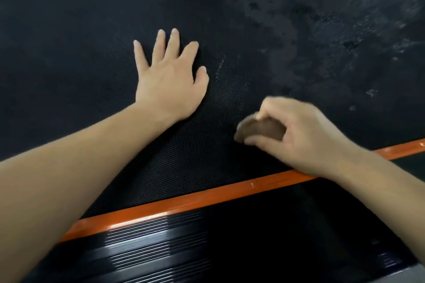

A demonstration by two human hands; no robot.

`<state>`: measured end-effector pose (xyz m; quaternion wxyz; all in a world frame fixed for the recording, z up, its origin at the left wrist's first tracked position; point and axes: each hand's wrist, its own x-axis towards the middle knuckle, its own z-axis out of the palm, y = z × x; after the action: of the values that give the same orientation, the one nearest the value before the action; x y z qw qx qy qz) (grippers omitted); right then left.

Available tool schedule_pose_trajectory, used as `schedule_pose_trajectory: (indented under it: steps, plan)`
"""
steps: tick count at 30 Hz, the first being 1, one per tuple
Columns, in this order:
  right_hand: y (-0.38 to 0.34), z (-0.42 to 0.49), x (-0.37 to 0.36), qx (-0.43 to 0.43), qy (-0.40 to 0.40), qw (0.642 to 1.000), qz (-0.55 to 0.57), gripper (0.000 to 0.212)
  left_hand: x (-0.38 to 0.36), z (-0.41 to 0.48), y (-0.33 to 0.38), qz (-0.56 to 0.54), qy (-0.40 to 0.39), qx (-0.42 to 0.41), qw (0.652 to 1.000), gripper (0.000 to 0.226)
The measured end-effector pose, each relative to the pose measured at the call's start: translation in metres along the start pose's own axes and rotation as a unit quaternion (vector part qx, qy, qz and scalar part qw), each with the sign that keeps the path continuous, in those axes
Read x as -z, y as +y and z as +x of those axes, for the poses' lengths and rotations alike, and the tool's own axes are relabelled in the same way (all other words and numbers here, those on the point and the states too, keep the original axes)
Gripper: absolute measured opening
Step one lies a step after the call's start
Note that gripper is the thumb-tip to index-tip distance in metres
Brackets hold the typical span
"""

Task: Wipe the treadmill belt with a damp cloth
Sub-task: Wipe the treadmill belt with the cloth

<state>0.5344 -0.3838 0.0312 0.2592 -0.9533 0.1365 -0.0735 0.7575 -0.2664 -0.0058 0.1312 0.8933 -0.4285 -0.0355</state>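
1. One treadmill belt (92, 30), one cloth (259, 130), one orange strip (207, 199), one ribbed side rail (161, 243), two hands.
2. The left hand (169, 85) lies flat on the belt, fingers straight and spread, gripping nothing.
3. The right hand (301, 135) pinches the brown cloth (blurred) between curled fingers above and thumb below.
4. The cloth sits low on the belt near the orange strip, its long axis running roughly left-right, its free end pointing left beyond the fingertips.
5. Pale smears mark the belt's upper right.
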Motion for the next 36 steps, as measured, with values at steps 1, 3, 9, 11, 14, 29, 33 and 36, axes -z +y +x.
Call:
schedule_pose_trajectory:
  steps: [1, 3, 9, 11, 14, 29, 33, 36]
  plan:
    - [-0.001, -0.004, 0.000, 0.011, -0.020, 1.000, 0.011, 0.030, -0.001, 0.000, -0.001, 0.002, 0.004, 0.002, 1.000, 0.057]
    - [0.010, 0.005, 0.006, 0.018, -0.006, 1.000, -0.022, 0.032, 0.000, 0.001, -0.001, 0.002, 0.005, 0.002, 1.000, 0.057]
    - [0.050, 0.048, 0.026, -0.107, 0.082, 0.990, -0.051, 0.029, 0.001, 0.000, 0.001, 0.003, -0.004, 0.003, 1.000, 0.056]
    - [0.034, 0.027, 0.018, -0.039, 0.042, 0.997, -0.059, 0.031, 0.001, 0.000, 0.002, 0.004, -0.003, 0.005, 1.000, 0.057]
    - [0.023, 0.003, 0.012, 0.035, -0.005, 0.999, -0.025, 0.035, 0.001, -0.001, 0.003, 0.010, -0.005, 0.006, 1.000, 0.058]
    - [0.056, 0.079, 0.019, 0.032, 0.052, 0.992, -0.108, 0.037, 0.000, 0.012, 0.021, 0.058, -0.044, 0.042, 0.996, 0.062]
    - [0.092, 0.154, 0.042, -0.113, 0.131, 0.978, -0.119, 0.028, -0.002, 0.011, 0.019, 0.063, -0.039, 0.042, 0.996, 0.062]
    - [0.082, 0.139, 0.032, -0.104, 0.111, 0.985, -0.084, 0.029, -0.003, 0.010, 0.021, 0.066, -0.039, 0.042, 0.996, 0.063]
